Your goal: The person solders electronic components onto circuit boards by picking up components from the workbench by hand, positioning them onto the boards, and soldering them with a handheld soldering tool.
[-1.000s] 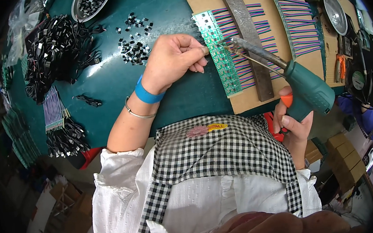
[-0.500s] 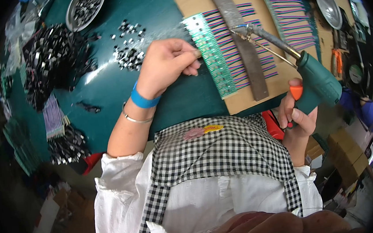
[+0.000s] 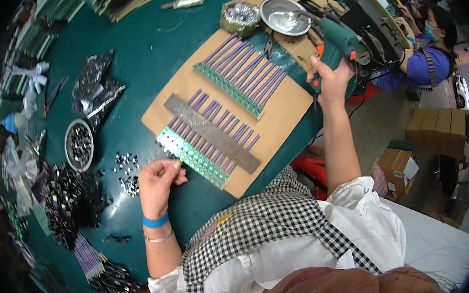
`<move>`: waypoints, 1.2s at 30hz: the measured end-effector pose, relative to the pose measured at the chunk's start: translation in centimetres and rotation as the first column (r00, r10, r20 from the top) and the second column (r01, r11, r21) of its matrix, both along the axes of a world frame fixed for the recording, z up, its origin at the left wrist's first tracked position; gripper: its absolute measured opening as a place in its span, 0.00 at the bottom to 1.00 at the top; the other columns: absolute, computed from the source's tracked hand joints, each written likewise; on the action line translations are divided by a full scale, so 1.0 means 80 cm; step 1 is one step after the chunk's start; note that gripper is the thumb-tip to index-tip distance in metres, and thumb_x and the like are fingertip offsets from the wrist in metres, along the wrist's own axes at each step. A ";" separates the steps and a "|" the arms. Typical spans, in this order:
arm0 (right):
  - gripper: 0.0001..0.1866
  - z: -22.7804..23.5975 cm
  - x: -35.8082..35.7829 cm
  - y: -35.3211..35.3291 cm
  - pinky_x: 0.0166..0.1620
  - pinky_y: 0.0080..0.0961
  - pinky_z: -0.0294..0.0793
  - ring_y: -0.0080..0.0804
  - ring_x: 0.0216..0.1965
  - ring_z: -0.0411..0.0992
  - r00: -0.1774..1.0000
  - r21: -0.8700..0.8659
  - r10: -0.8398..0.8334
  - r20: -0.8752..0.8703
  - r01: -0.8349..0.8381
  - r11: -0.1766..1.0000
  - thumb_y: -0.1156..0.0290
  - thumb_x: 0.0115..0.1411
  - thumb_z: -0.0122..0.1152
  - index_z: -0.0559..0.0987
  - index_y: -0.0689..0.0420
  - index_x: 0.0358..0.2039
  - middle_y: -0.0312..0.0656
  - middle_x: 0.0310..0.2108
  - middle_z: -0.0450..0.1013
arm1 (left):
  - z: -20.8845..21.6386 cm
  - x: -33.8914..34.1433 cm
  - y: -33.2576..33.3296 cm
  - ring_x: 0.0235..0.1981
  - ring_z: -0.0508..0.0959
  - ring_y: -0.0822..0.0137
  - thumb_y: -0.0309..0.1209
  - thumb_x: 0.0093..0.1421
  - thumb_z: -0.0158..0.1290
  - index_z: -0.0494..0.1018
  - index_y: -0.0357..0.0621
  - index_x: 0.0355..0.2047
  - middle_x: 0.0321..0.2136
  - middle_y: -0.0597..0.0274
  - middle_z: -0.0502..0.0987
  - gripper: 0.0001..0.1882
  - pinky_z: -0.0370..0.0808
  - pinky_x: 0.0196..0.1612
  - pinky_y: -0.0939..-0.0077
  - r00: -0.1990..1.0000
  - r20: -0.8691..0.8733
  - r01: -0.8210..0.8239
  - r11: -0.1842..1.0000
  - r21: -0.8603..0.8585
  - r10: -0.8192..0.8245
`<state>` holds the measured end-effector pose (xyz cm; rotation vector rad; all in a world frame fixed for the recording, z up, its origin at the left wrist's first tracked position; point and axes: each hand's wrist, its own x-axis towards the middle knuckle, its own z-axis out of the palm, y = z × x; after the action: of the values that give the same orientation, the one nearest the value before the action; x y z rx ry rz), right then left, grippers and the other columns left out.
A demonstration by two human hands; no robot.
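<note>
The metal bar (image 3: 212, 133) likely weights down the wires (image 3: 212, 109); left of it lies the circuit board (image 3: 193, 157). Farther left, my left grip (image 3: 158, 181) presses together; well right, my right grip (image 3: 332, 79) clasps the soldering gun (image 3: 340, 35).

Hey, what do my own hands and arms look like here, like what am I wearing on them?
Both hands are bare, without gloves. Above your left hand are a wide blue wristband and a thin silver-coloured bangle. Your right hand shows no band at the wrist. White sleeves leave both forearms bare.
</note>
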<state>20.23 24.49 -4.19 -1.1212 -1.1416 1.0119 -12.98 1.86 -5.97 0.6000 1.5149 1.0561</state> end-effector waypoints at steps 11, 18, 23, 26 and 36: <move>0.25 0.017 -0.010 -0.057 0.24 0.21 0.69 0.25 0.19 0.69 0.955 -0.093 0.209 -0.209 -0.233 0.968 0.79 0.53 0.58 0.68 0.69 0.52 0.38 0.24 0.69 | -0.007 -0.079 -0.041 0.37 0.74 0.54 0.25 0.48 0.64 0.75 0.41 0.30 0.32 0.57 0.75 0.10 0.71 0.40 0.63 0.225 -0.969 0.023 0.994 0.110 0.102; 0.28 0.034 -0.022 -0.090 0.25 0.19 0.67 0.25 0.19 0.69 0.914 -0.093 0.330 -0.236 -0.360 0.928 0.77 0.52 0.58 0.65 0.71 0.54 0.39 0.23 0.69 | -0.013 -0.078 -0.047 0.25 0.76 0.60 0.25 0.47 0.65 0.76 0.37 0.26 0.26 0.56 0.76 0.09 0.72 0.31 0.70 0.341 -0.918 -0.125 0.977 0.170 0.203; 0.30 0.044 -0.036 -0.112 0.24 0.19 0.67 0.25 0.17 0.67 0.869 -0.057 0.424 -0.256 -0.451 0.891 0.77 0.53 0.58 0.63 0.72 0.56 0.40 0.21 0.69 | -0.006 -0.083 -0.057 0.30 0.75 0.56 0.27 0.45 0.65 0.76 0.39 0.25 0.24 0.57 0.75 0.09 0.71 0.35 0.64 0.260 -0.960 -0.078 0.993 0.085 0.102; 0.30 0.045 -0.048 -0.123 0.21 0.17 0.65 0.24 0.15 0.66 0.836 -0.042 0.484 -0.257 -0.510 0.859 0.77 0.52 0.59 0.62 0.73 0.55 0.42 0.20 0.68 | -0.008 -0.088 -0.059 0.29 0.74 0.55 0.28 0.47 0.63 0.76 0.41 0.25 0.23 0.57 0.74 0.07 0.70 0.35 0.62 0.282 -0.957 -0.090 0.995 0.050 0.074; 0.30 0.036 -0.073 -0.137 0.20 0.17 0.67 0.24 0.15 0.65 0.745 -0.038 0.629 -0.221 -0.651 0.758 0.78 0.52 0.60 0.61 0.73 0.54 0.46 0.25 0.69 | -0.003 -0.084 -0.061 0.31 0.75 0.57 0.25 0.49 0.62 0.75 0.41 0.27 0.28 0.58 0.76 0.07 0.72 0.36 0.65 0.231 -0.973 -0.031 1.000 0.001 0.008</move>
<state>14.41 13.51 -1.34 -0.6792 -1.3545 1.7060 -19.69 -3.01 -6.20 1.4254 2.6422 0.5978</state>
